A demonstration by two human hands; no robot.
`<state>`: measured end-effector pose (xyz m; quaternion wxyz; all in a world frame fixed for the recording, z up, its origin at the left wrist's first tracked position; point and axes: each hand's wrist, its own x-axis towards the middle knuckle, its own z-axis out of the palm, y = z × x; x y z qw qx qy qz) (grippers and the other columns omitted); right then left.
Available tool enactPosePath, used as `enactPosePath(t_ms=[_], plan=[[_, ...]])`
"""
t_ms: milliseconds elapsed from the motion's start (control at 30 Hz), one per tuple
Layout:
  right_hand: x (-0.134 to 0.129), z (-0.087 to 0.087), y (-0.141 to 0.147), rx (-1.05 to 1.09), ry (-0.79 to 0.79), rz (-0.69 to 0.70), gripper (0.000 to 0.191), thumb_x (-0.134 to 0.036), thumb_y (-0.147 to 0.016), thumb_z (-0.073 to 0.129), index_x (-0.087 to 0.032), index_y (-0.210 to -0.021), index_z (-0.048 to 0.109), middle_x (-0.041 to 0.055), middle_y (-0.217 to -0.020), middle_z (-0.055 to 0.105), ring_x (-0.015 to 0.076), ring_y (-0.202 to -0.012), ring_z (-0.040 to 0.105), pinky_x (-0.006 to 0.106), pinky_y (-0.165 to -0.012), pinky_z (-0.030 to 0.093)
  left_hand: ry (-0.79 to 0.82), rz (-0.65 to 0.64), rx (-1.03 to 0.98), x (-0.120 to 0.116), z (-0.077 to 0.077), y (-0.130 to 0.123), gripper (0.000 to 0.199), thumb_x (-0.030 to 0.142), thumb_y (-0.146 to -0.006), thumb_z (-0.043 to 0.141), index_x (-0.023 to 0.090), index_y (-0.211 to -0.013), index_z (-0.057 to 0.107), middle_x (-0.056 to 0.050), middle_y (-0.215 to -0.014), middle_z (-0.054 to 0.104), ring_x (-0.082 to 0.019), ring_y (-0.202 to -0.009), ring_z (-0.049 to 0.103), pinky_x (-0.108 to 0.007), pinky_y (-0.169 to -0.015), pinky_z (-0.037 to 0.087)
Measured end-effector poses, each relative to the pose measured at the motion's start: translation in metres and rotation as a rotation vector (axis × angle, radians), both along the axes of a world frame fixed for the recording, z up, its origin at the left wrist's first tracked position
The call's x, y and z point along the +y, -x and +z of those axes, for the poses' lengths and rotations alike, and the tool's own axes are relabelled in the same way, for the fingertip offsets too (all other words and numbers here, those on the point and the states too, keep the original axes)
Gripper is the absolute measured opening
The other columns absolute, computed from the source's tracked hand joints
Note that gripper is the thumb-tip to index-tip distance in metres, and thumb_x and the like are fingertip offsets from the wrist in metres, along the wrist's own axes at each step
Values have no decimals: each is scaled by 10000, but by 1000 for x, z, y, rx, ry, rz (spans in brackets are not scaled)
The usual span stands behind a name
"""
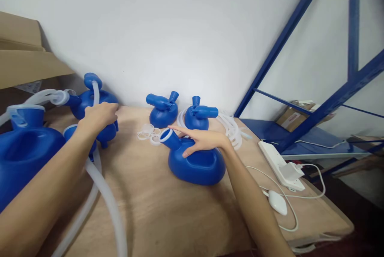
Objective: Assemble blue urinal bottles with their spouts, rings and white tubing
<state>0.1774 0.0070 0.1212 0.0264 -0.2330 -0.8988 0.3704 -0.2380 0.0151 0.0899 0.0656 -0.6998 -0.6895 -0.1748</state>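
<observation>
My right hand [204,139] rests over the top of a blue plastic urinal bottle [196,167] that stands on the table. Its thumb lies on the near side and its fingers reach along to the neck, where a white ring [166,135] sits on the mouth. Over to the left, my left hand [101,115] is closed among blue parts, just above a rounded blue piece [106,134]. What its fingers hold is hidden. Behind that hand stands another blue bottle [87,103] with a clear hose [96,92] attached.
Two smaller blue bottles [163,117] stand near the wall, beside several clear rings [147,132]. Coiled tubing [232,129] lies behind right. A large blue bottle [27,149], a cardboard box [21,61] and hoses [109,205] fill the left; a power strip [282,167] lies right.
</observation>
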Motion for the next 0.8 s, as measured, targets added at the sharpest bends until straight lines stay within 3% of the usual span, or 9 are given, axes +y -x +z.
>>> enactPosePath(t_ms=[100,233,333,400,467,533,600,700,800], plan=[[-2,-2,10,22,2,-17,1153,-444,-816,888,-319,-1712,174,114,-1715,395,281,-1541,456,392,-1250,379,97,-21,43,4,6,-15,483,433,-979,485,89,-1271,658,-238,-1216,685,-444,-1114,651,-626,-890,525],[3,9,-6,-29,-23,-145,917,-552,-931,743,-314,-1691,287,97,-1576,588,272,-1456,561,416,-1226,420,248,-132,68,11,9,-31,517,442,-945,553,86,-1305,659,-203,-1258,711,-353,-1123,671,-430,-949,528],[19,18,-53,-75,-101,-407,602,-597,-993,622,-265,-1496,620,99,-1364,734,278,-1226,710,444,-1130,513,354,-192,76,12,5,-35,476,402,-906,598,114,-1275,685,-164,-1243,749,-293,-1092,685,-349,-948,519],[33,16,-96,-158,-124,-753,570,-558,-914,737,-259,-1398,696,103,-1218,786,297,-1088,754,452,-1051,559,405,-200,81,13,1,-34,483,398,-876,621,122,-1265,695,-157,-1231,761,-279,-1074,687,-329,-938,518],[46,5,-137,-195,-170,-1088,635,-437,-793,860,-200,-1364,716,160,-1258,764,356,-1146,734,474,-1072,540,443,-195,85,13,-1,-33,505,410,-861,622,124,-1271,698,-156,-1241,763,-280,-1077,688,-325,-934,520],[57,-13,-169,-177,-216,-1228,669,-362,-789,837,-145,-1401,675,219,-1394,693,393,-1313,649,480,-1127,497,466,-193,86,13,0,-32,552,420,-877,592,116,-1330,672,-168,-1314,739,-284,-1125,683,-326,-954,516],[64,-35,-190,-128,-257,-1349,607,-366,-828,769,-127,-1378,673,226,-1423,676,380,-1349,630,475,-1121,505,471,-193,86,11,3,-33,610,427,-896,566,102,-1408,623,-194,-1424,679,-300,-1206,663,-341,-999,504],[73,-62,-208,-18,-303,-1481,432,-314,-872,675,-113,-1250,727,217,-1267,760,340,-1218,719,445,-1042,562,470,-196,87,6,13,-39,671,450,-917,549,79,-1476,565,-245,-1530,584,-343,-1287,633,-391,-1049,491],[84,-76,-220,128,-382,-1579,286,-295,-875,646,-96,-1038,773,207,-994,811,332,-1028,786,440,-956,603,469,-221,84,-3,24,-49,702,472,-955,497,77,-1536,506,-255,-1592,515,-353,-1370,579,-428,-1115,455]])
